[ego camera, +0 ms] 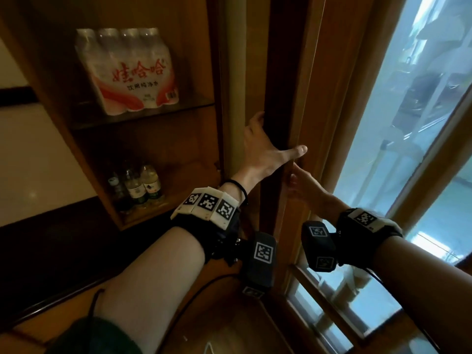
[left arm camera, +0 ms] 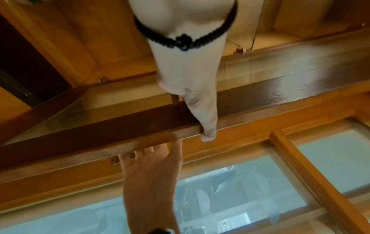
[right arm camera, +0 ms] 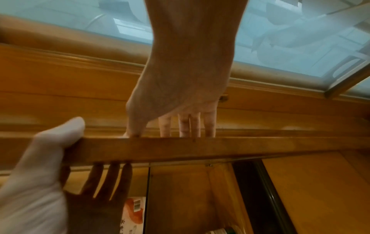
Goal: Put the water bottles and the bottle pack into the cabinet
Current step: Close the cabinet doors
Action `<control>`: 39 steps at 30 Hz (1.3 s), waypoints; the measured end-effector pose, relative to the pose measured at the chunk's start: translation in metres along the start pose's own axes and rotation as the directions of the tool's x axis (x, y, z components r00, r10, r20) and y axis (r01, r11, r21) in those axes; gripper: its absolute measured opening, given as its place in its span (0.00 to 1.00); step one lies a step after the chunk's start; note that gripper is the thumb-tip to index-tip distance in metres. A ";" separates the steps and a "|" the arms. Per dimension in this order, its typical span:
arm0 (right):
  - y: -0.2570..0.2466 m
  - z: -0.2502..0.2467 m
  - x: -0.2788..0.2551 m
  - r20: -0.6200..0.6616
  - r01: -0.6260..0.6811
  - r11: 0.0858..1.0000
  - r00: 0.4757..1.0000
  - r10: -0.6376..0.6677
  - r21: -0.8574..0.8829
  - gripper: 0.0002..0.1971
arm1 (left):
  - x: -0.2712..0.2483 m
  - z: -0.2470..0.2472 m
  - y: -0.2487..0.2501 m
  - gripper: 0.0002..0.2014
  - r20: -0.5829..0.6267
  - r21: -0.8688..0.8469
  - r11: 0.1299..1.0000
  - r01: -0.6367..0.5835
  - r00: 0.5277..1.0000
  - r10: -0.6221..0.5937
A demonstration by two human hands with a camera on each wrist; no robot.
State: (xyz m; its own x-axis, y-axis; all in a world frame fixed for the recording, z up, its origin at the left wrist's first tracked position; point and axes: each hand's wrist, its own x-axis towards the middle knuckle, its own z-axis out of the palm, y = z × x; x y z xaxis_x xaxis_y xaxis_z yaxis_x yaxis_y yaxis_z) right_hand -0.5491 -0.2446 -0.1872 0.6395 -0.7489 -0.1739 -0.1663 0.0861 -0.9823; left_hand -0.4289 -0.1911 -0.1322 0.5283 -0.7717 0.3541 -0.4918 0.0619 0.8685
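Observation:
The shrink-wrapped bottle pack [ego camera: 127,72] with red print stands on the upper glass shelf [ego camera: 148,114] of the open wooden cabinet; its corner [right arm camera: 134,210] shows through the door glass. Three water bottles [ego camera: 138,187] stand on the shelf below. My left hand [ego camera: 270,141] grips the cabinet door's free edge [ego camera: 286,93], thumb on the near face and fingers behind it. In the wrist views that left hand [left arm camera: 200,102] [right arm camera: 40,174] wraps the door rail [right arm camera: 220,148]. Just below, my right hand [ego camera: 304,185] [right arm camera: 180,102] touches the same edge with straight fingers.
A tall window [ego camera: 408,123] with wooden bars fills the right side, close behind the door. The cabinet's left wall [ego camera: 51,111] borders a pale wall with dark trim. A black cable [ego camera: 194,297] hangs under my left forearm.

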 end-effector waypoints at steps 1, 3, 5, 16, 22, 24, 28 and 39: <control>0.002 0.006 0.000 0.080 0.003 1.000 0.997 -0.003 0.005 0.22 | -0.005 -0.010 0.002 0.54 0.004 0.001 1.000 0.012 1.000 -0.012; 0.004 0.019 -0.001 0.194 0.021 1.000 0.981 -0.017 -0.017 0.21 | -0.011 -0.028 0.002 0.50 0.021 -0.001 0.999 0.032 0.999 -0.032; 0.001 0.038 -0.001 0.276 0.028 0.999 0.961 -0.018 -0.032 0.24 | -0.017 -0.048 -0.003 0.46 0.029 -0.040 0.999 0.035 0.999 -0.034; -0.017 0.168 0.036 0.290 0.126 0.990 0.952 -0.101 -0.067 0.31 | -0.043 -0.179 -0.045 0.24 0.030 -0.087 0.990 0.113 0.993 -0.111; -0.026 0.232 0.060 0.276 0.162 0.980 0.953 -0.124 -0.118 0.42 | -0.043 -0.232 -0.073 0.22 -0.114 -0.073 0.991 0.113 0.986 -0.121; -0.031 0.251 0.068 0.276 0.162 0.977 0.954 -0.118 -0.142 0.34 | -0.036 -0.250 -0.084 0.25 -0.142 -0.030 0.993 0.115 0.983 -0.118; -0.051 0.285 0.092 0.265 0.185 0.955 0.957 -0.121 -0.231 0.27 | -0.017 -0.288 -0.109 0.27 -0.165 0.014 0.991 0.133 0.978 -0.129; -0.112 0.357 0.138 0.160 0.493 0.839 0.869 -0.468 -0.230 0.27 | 0.028 -0.348 -0.163 0.19 -0.416 0.052 0.996 0.079 0.908 -0.050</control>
State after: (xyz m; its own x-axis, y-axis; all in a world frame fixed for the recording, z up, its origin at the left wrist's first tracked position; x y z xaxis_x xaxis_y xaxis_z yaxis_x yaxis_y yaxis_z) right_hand -0.1748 -0.1230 -0.1259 0.7538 -0.5862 0.2970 0.0036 -0.4483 -0.8939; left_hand -0.0929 -0.0023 -0.1426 0.7924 -0.4406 0.4219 -0.4836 -0.0321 0.8747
